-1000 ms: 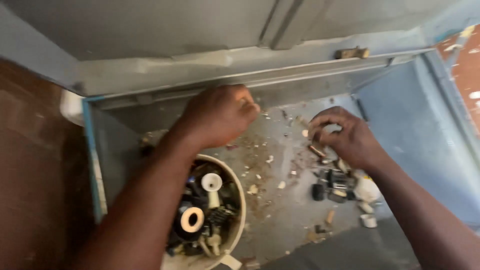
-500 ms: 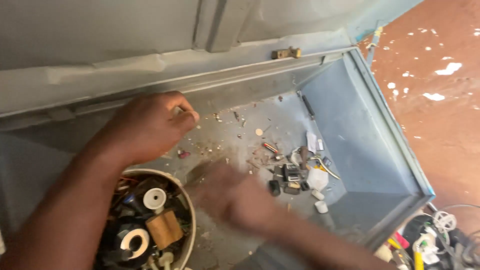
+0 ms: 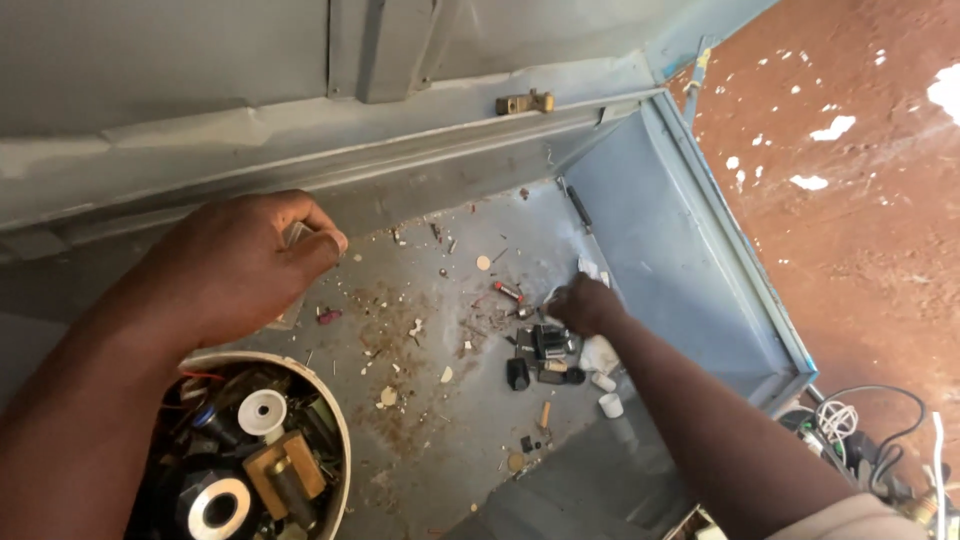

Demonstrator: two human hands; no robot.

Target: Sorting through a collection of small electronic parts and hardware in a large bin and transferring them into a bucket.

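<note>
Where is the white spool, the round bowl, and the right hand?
white spool (image 3: pixel 262 411), head view, on its top rim.
round bowl (image 3: pixel 335 440), head view, on its cream rim.
right hand (image 3: pixel 585 305), head view, on the back of the hand.

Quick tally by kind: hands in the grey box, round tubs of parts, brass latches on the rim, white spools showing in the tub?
Hands: 2, left hand and right hand
Round tub: 1
Brass latch: 1
White spools: 2, small white spool and large white spool
Total: 6
</note>
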